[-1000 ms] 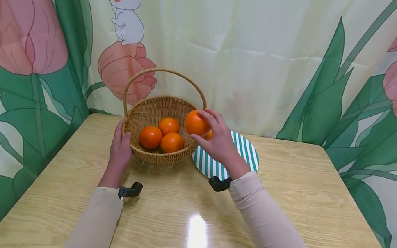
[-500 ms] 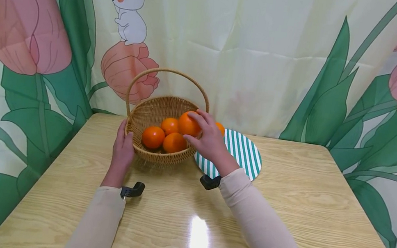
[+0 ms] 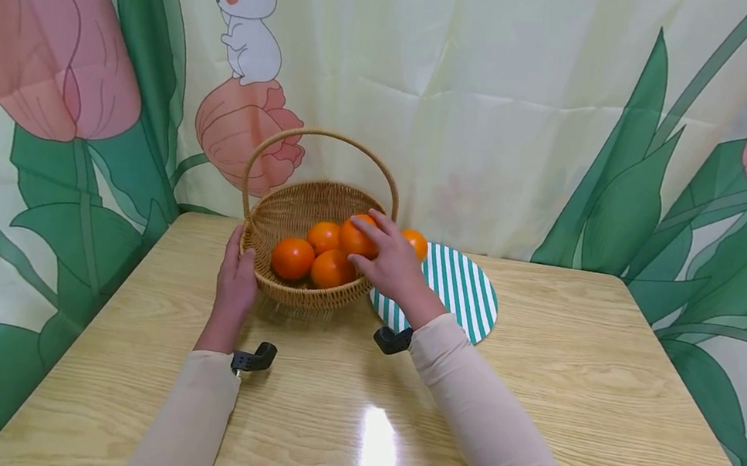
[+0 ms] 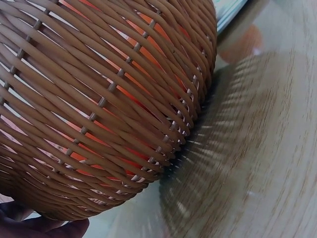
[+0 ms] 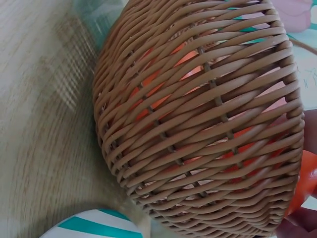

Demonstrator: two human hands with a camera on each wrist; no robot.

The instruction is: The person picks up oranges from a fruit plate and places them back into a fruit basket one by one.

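Observation:
A wicker basket point(image 3: 309, 300) with an arched handle stands on the table, several oranges point(image 3: 293, 258) lying inside. At its left side my left hand point(image 3: 237, 282) grips the rim, thumb at the top edge; its fingertips point(image 4: 69, 229) show against the weave in the left wrist view. My right hand point(image 3: 399, 267) reaches over the right rim and holds an orange point(image 3: 357, 236) among the others, partly covered by the fingers. In the right wrist view that orange point(image 5: 304, 181) shows past the basket wall point(image 5: 198, 114). Another orange point(image 3: 416, 244) sits outside the basket, behind my right hand.
A round green-and-white striped mat or plate point(image 3: 467, 291) lies right of the basket, partly under my right wrist. Wooden tabletop point(image 3: 574, 366) stretches in front and to the right. A curtain point(image 3: 492, 123) printed with tulips and a rabbit hangs along the back edge.
My right hand has carried its orange leftward and down from over the right rim into the basket, beside the others. The orange behind the hand shows more. My left hand stays on the rim.

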